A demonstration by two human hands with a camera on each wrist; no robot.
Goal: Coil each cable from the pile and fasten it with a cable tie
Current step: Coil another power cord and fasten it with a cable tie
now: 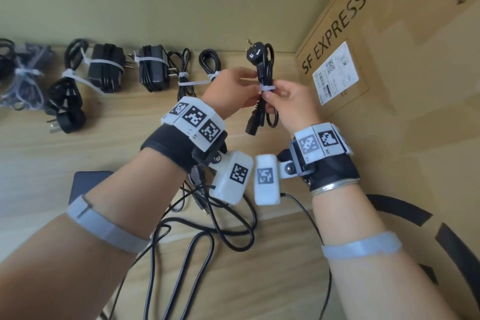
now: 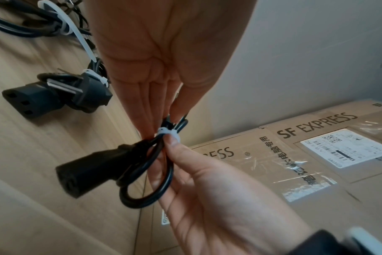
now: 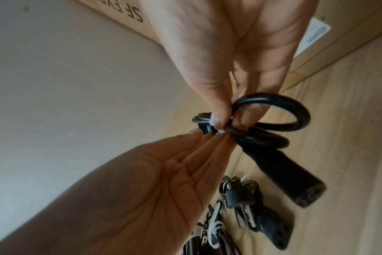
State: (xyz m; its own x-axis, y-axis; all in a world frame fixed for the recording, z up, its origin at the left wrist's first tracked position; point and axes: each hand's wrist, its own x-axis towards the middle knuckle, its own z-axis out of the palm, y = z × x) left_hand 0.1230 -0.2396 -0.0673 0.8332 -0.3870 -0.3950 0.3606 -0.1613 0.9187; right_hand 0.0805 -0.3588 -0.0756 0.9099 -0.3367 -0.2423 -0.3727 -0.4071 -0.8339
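Observation:
I hold a coiled black power cable (image 1: 265,70) upright above the wooden table (image 1: 65,158), its plug on top and its socket end (image 2: 87,172) hanging below. A white cable tie (image 1: 267,88) wraps its middle. My left hand (image 1: 255,77) pinches the bundle at the tie between thumb and extended fingers (image 2: 150,110). My right hand (image 1: 270,95) pinches the cable tie (image 3: 213,121) with the thumb on it and a finger through the lower loop (image 3: 305,110).
Several tied cables and power adapters (image 1: 106,70) lie in a row along the wall. A large SF EXPRESS cardboard box (image 1: 389,65) stands at the right. Loose black cables (image 1: 226,228) lie under my forearms, beside a dark flat object (image 1: 88,184).

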